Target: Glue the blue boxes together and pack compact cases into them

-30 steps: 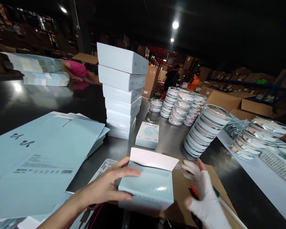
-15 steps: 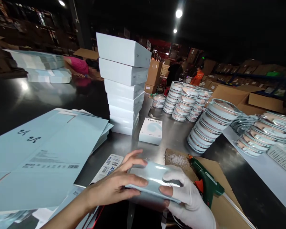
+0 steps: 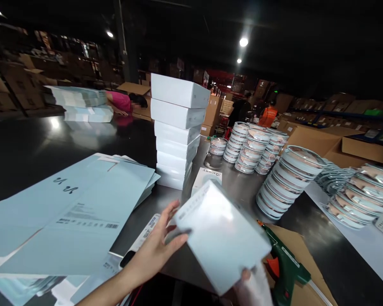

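From the head view, my left hand (image 3: 156, 250) comes in from the lower left with the forearm bare; its fingers (image 3: 175, 243) are spread and curved, and they press on the left edge of a pale blue carton (image 3: 221, 236), so they grasp it from that side. My right hand (image 3: 253, 287), in a white glove, is low at the bottom edge, mostly behind the carton; one bare fingertip shows at the carton's lower corner and holds it there. The carton is lifted above the steel table (image 3: 232, 185) and tilted, one broad face turned up toward me; on this face I can read no writing.

On the table behind it lies a small white box (image 3: 207, 176) with the printed word "Abeauty", seen upside down; beside it stands a tall stack of white boxes (image 3: 177, 131). At my left lie flat blue carton sheets (image 3: 73, 212) with a barcode and dark script that I cannot read. Just right of the carton a green glue gun (image 3: 284, 267) rests on brown cardboard (image 3: 301, 248); further right are stacks of round clear containers (image 3: 287, 178).
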